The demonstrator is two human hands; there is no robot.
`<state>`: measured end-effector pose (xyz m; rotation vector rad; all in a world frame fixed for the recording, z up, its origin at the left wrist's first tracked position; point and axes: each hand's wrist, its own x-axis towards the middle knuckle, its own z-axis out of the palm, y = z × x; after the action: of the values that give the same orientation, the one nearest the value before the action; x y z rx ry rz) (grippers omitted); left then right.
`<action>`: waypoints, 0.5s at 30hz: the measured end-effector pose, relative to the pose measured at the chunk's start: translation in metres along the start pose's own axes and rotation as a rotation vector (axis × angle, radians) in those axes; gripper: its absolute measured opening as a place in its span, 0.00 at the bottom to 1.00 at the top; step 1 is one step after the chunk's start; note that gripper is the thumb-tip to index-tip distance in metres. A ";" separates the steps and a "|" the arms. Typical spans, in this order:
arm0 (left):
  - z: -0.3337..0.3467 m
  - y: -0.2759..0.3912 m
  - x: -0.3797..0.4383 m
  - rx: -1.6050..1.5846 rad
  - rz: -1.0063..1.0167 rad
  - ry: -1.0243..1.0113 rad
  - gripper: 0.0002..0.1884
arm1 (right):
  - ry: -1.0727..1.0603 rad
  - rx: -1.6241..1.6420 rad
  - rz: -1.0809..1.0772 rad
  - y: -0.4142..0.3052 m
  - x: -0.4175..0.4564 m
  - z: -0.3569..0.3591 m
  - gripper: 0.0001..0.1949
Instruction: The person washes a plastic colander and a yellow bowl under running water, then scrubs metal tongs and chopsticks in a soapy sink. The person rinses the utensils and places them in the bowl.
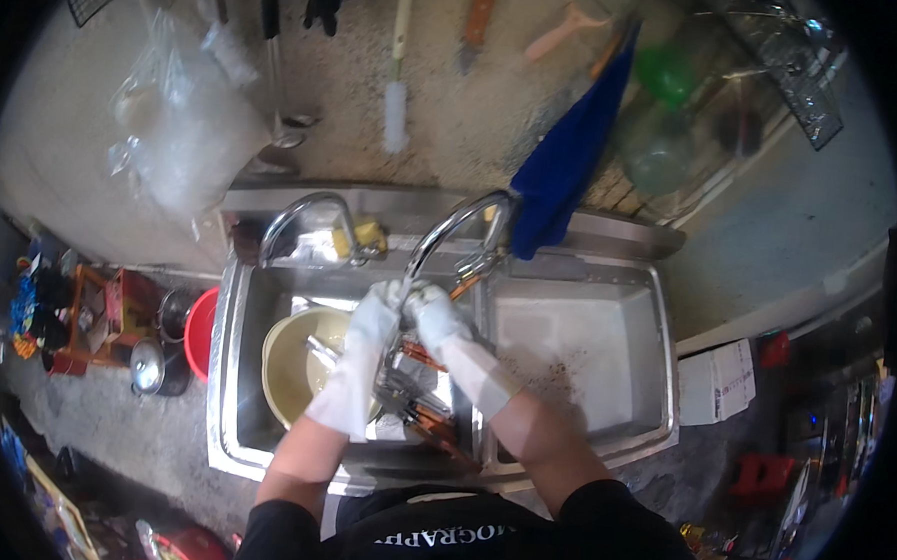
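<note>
My left hand (385,298) and my right hand (426,307), both in white rubber gloves, meet under the spout of a chrome gooseneck faucet (441,233). Their fingers are bunched together and blurred, so what they hold, if anything, cannot be made out. Below them is the left basin (242,399) of a stainless steel double sink. A cream plastic basin (280,359) stands in it, partly covered by my left forearm; a shiny metal piece (322,347) shows inside. Right of that lie several utensils with brown handles (436,423), partly hidden by my right forearm.
The right basin (566,338) has brown specks on its bottom. A second faucet (301,217) and a yellow sponge (362,239) are at the back left. A blue cloth (570,154) hangs behind the sink. A red tub (202,333) and a metal pot (148,368) stand left.
</note>
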<state>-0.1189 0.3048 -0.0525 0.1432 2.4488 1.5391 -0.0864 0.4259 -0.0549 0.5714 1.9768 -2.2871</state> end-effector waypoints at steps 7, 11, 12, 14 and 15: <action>-0.040 0.013 0.012 -0.786 -0.056 -0.227 0.07 | 0.171 0.213 -0.061 -0.051 -0.022 0.042 0.17; -0.051 0.053 0.012 -0.976 -0.066 -0.185 0.10 | -0.033 -0.061 -0.079 0.011 -0.019 -0.006 0.23; -0.048 0.092 -0.001 -0.840 -0.225 -0.099 0.11 | -0.150 -0.034 -0.052 0.034 -0.020 -0.029 0.24; -0.068 0.045 0.019 -0.862 0.037 -0.384 0.12 | -0.320 0.455 0.084 0.036 -0.028 -0.020 0.23; -0.060 0.058 0.010 -0.519 -0.150 -0.298 0.13 | -0.157 0.373 0.113 0.030 -0.031 -0.023 0.22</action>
<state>-0.1468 0.2798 0.0229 0.0823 1.7345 1.8686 -0.0436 0.4367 -0.0762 0.4934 1.4203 -2.5531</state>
